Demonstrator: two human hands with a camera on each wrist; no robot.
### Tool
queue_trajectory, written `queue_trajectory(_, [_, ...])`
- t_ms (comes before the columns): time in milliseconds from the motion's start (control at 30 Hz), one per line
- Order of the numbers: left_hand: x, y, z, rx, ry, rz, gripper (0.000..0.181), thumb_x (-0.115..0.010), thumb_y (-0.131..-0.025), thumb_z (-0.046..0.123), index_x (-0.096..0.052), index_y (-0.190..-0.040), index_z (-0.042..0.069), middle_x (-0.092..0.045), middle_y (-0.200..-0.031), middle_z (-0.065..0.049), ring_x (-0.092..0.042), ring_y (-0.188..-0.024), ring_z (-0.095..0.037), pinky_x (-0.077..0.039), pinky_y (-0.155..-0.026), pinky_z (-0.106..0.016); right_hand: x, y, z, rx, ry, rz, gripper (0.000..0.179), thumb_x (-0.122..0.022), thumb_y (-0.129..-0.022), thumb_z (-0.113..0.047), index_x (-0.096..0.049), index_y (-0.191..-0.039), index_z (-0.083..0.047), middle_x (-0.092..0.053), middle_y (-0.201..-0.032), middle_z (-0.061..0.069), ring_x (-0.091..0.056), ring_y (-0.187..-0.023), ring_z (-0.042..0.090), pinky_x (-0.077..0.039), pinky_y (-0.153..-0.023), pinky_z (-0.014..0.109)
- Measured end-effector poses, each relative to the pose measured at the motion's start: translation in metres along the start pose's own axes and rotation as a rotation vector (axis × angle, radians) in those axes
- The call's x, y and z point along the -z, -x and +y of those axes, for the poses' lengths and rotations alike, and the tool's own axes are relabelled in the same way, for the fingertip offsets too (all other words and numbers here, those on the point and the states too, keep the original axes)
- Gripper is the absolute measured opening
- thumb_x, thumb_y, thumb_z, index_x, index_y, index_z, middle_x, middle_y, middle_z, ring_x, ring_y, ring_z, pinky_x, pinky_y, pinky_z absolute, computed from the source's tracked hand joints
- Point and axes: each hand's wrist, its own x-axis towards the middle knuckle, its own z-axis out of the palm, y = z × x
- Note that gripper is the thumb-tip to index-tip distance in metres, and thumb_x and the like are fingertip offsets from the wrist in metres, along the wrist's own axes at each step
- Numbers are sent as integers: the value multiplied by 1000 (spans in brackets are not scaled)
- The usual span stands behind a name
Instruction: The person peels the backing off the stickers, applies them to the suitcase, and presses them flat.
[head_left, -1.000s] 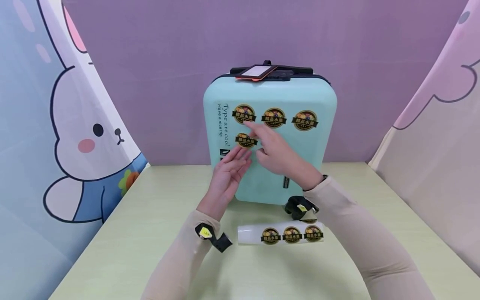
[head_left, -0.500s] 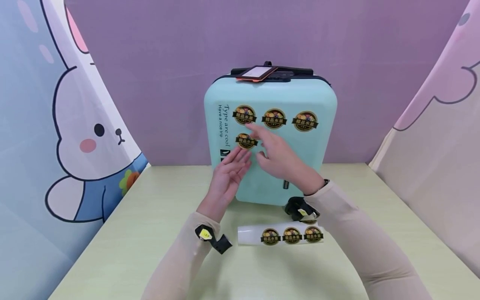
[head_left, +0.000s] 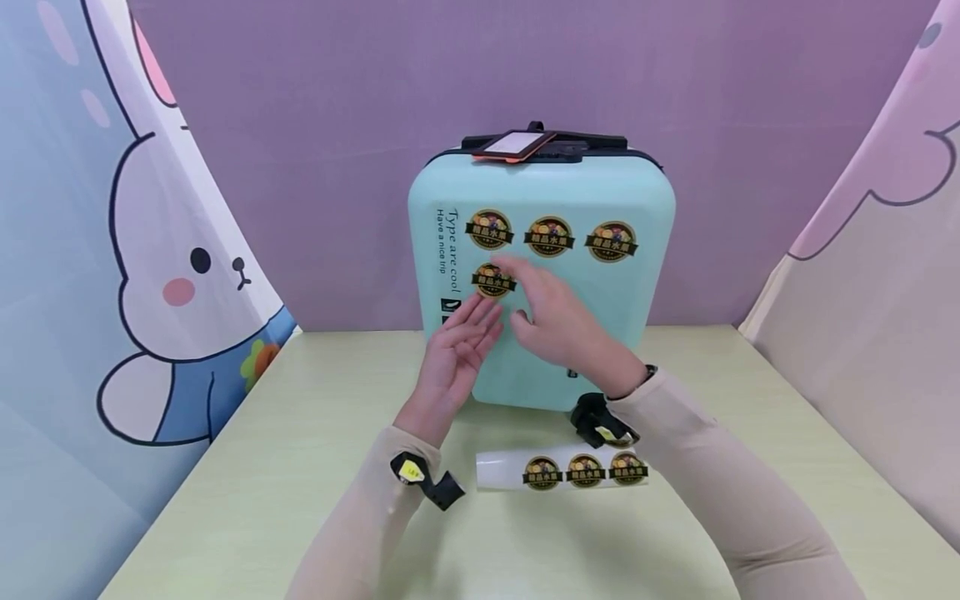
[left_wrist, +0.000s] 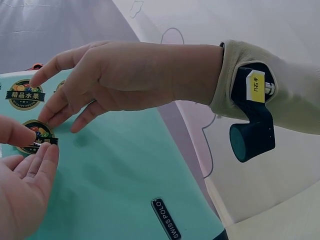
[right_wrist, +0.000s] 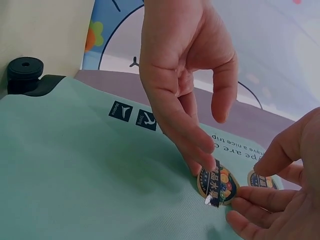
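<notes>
A round black-and-gold fruit sticker [head_left: 492, 280] lies on the front of a mint-green suitcase [head_left: 558, 329], below a row of three similar stickers. Straight fingers of my left hand [head_left: 452, 354] touch its lower edge from below, palm up; the right wrist view shows that thumb apart from it. From the right, my right hand [head_left: 558, 321] reaches over the sticker's upper edge with fingers extended. In the right wrist view, fingers of both hands meet the sticker [right_wrist: 218, 184] at opposite sides, and a small bit of its edge glints.
On the pale table [head_left: 322, 500], before the suitcase, lies a white sticker sheet [head_left: 498, 470] with several stickers. A luggage tag [head_left: 513, 144] rests on top by the black handle. Purple cloth [head_left: 330, 167] hangs behind.
My right hand has shifted slightly downward, its fingertip moving from the top-left sticker's lower edge to the upper edge of the sticker below. My left hand stays in place.
</notes>
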Motion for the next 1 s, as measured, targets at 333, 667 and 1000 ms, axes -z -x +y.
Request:
queue_trajectory(333, [2,0,0,0,18,-2,61,-37,-95,-13,-28,-154,-1,-37,-155,-19,-42,-138,-32,-48,-103,-30,-2,3,2,4,4,50,65,-54,-83,9,-42,-147,-2,-53,-143,16,-36,-131,38,-44,-97,51])
queue_trajectory(667, [6,0,-1,7,17,-12,60,-37,-96,-11,-28,-155,1,-39,-154,-19,-52,-129,-27,-48,-103,-31,-4,6,4,0,27,63,66,-55,-83,9,-43,-147,-4,-52,-143,16,-34,-134,41,-44,-99,55])
queue_trajectory(1000, [7,1,0,7,-4,-14,61,-38,-96,-9,-28,-155,2,-38,-154,-19,-43,-138,-31,-49,-103,-30,-3,4,11,166,-36,198,59,-56,-81,11,-47,-139,6,-52,-139,22,-45,-129,37,-36,-110,50])
